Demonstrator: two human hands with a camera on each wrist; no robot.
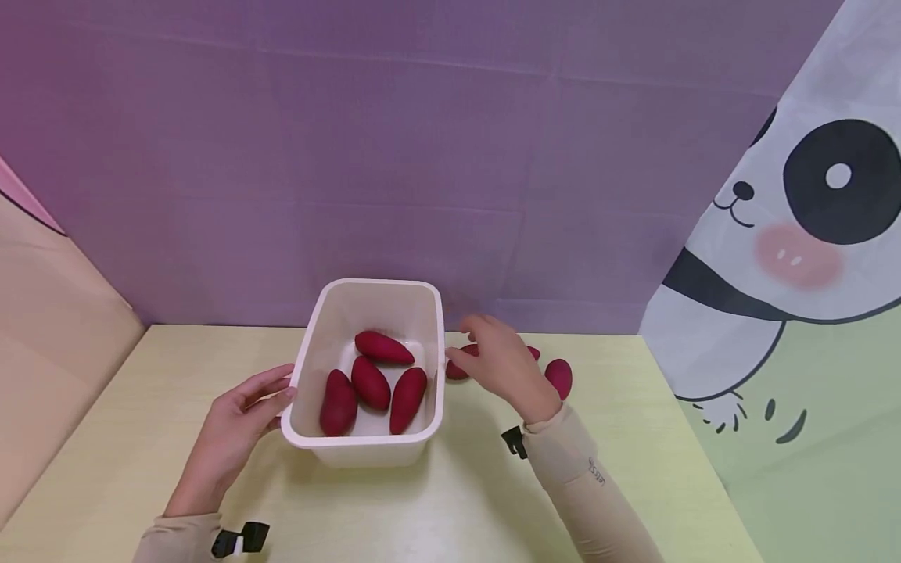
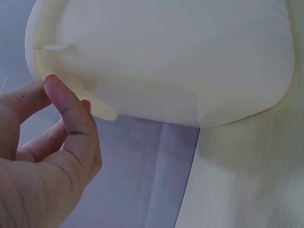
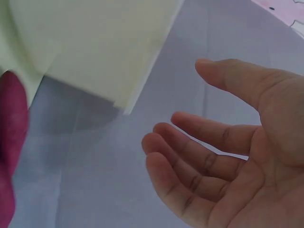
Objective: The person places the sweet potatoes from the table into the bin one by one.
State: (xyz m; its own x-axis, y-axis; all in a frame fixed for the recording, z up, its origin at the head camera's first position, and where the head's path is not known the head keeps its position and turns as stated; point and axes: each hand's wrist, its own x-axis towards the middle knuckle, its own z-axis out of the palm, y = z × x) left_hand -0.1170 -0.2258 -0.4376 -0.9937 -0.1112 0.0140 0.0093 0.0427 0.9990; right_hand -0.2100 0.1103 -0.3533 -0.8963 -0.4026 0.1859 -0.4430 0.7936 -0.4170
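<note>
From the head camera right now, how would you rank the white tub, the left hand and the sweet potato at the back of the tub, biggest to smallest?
1. White tub
2. Left hand, though it sits nearer the camera, which may flatter it
3. Sweet potato at the back of the tub

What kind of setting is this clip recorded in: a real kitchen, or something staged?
Probably a staged tabletop set, not a kitchen: a bare pale table backed by a creased purple cloth backdrop, a cartoon panda hanging at one side, and a white plastic bin of red sweet potatoes.
</note>
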